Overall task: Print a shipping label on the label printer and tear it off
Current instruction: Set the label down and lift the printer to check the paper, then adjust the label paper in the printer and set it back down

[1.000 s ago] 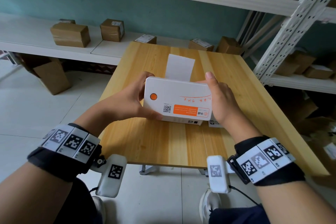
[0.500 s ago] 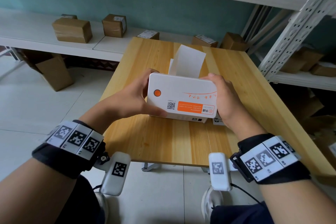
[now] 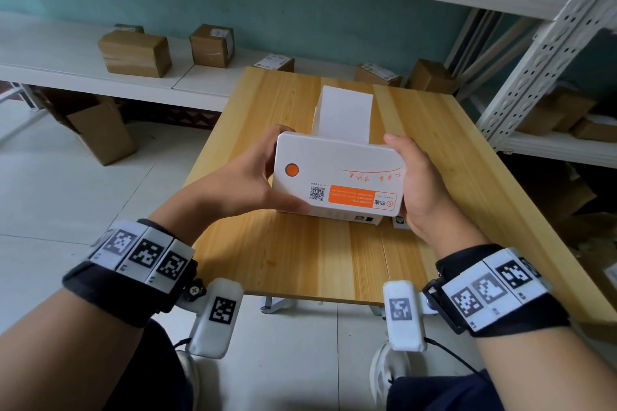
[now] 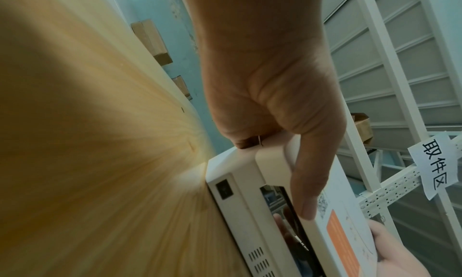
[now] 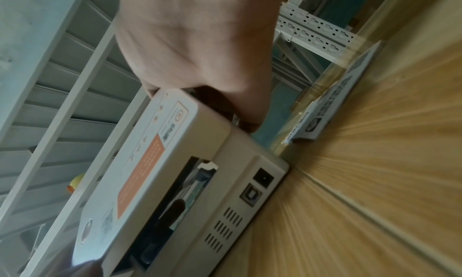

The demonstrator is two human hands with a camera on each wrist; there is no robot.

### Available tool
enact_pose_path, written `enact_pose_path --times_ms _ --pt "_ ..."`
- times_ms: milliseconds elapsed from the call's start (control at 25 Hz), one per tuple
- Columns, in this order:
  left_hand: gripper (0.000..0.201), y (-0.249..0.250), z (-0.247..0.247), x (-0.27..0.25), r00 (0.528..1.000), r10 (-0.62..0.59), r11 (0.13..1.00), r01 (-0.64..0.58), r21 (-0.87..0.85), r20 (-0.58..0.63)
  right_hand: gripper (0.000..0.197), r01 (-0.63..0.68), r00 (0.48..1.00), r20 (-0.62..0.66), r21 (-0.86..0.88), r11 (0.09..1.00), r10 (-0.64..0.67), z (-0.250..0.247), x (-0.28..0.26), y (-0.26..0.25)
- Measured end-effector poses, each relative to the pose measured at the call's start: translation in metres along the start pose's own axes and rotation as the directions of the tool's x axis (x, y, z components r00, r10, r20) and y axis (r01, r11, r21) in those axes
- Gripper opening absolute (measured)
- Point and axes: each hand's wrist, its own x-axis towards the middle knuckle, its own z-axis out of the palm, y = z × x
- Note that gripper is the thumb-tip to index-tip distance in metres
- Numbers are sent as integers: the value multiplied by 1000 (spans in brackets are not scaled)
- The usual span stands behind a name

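The white label printer (image 3: pixel 337 173), with an orange button and an orange sticker on top, sits on the wooden table (image 3: pixel 300 260). My left hand (image 3: pixel 267 173) grips its left end, thumb on the near top edge and fingers curled over the far edge. My right hand (image 3: pixel 410 177) grips the right end the same way. A strip of white label paper (image 3: pixel 345 113) stands up behind the printer. In the wrist views the printer (image 4: pixel 240 198) (image 5: pixel 175 162) shows a dark gap under its top cover on the near side, above ports and vents.
A small white card (image 5: pixel 332 107) lies on the table just right of the printer. Cardboard parcels (image 3: pixel 135 53) sit on the low white shelf behind. A white metal rack (image 3: pixel 547 53) stands to the right, and a box (image 3: pixel 103 133) is on the floor at the left.
Both hands have kept their grip on the printer's ends. The paper strip behind it stands a little taller than a second ago.
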Motion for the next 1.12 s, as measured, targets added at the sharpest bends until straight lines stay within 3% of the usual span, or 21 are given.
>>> enact_pose_path --times_ms 520,1120 --pt "77 -1 3 -1 999 -45 996 44 -80 -15 47 -52 999 -6 -61 997 52 0 0 -6" --pt "76 1 2 1 998 -58 998 58 -15 -3 41 -9 998 61 -75 997 14 -8 11 -3"
